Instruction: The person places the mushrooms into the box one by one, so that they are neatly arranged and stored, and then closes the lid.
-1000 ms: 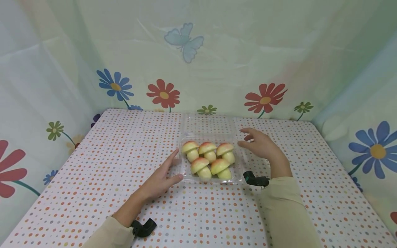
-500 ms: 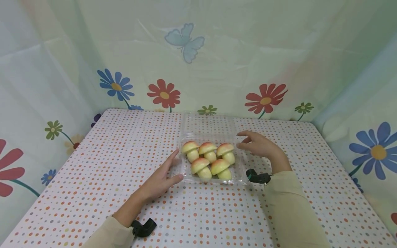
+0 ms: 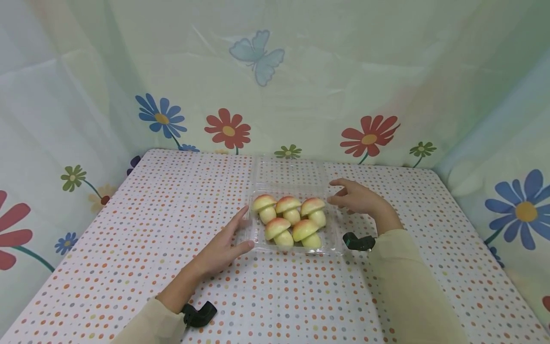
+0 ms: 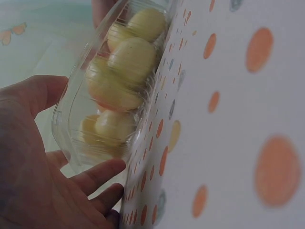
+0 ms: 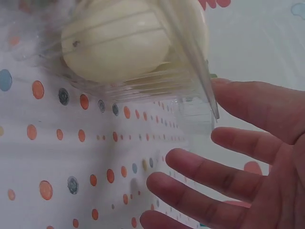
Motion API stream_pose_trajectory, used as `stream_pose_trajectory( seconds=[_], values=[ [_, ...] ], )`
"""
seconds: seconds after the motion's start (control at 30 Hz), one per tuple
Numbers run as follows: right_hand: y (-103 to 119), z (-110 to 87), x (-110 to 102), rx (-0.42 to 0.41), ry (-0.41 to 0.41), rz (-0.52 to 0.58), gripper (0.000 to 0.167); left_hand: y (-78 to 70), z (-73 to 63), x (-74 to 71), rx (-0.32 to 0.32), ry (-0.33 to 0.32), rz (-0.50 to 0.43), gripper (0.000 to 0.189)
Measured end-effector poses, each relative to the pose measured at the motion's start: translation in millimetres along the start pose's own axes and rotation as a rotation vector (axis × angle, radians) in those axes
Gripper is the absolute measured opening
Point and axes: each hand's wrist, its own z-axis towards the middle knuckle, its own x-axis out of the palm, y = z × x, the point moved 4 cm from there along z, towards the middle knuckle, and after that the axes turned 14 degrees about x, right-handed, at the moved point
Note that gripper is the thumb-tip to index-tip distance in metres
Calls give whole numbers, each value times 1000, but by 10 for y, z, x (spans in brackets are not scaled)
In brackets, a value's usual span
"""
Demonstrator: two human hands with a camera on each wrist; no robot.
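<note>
A clear plastic clamshell box (image 3: 332, 241) sits in the middle of the table with its lid (image 3: 290, 173) folded back, away from me. Inside lie several mushroom-shaped pieces (image 3: 306, 231), pale yellow with reddish tints on the caps. My left hand (image 3: 219, 255) is at the box's left side, thumb by the near corner and fingers spread along the wall. In the left wrist view its thumb tip meets the rim. On the other side my right hand (image 3: 361, 198) is by the far right corner, fingers loosely bent. The right wrist view shows its thumb (image 5: 257, 107) at the rim, the other fingers apart below.
A white cloth with coloured dots (image 3: 172, 200) covers the table. Behind and at both sides hangs a flower-printed curtain (image 3: 301, 95). Each wrist carries a small black device, the left one (image 3: 199, 314) above the cloth and the right one (image 3: 358, 241) beside the box.
My right hand has moved slightly left, closer to the box's right edge. The left hand, the box and the mushroom-shaped pieces look the same.
</note>
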Motion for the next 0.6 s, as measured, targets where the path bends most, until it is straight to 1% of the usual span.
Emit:
stream_pose_trajectory(
  seconds=[0.27, 0.47, 0.6],
  values=[
    [-71, 144, 22, 25, 83, 120, 82, 2, 7, 4, -6, 6, 2, 87],
    [-161, 225, 46, 20, 132, 217, 84, 6, 3, 4, -5, 6, 7, 87],
    [-198, 275, 69, 22, 149, 269, 84, 2, -7, 2, -3, 4, 9, 87]
  ],
)
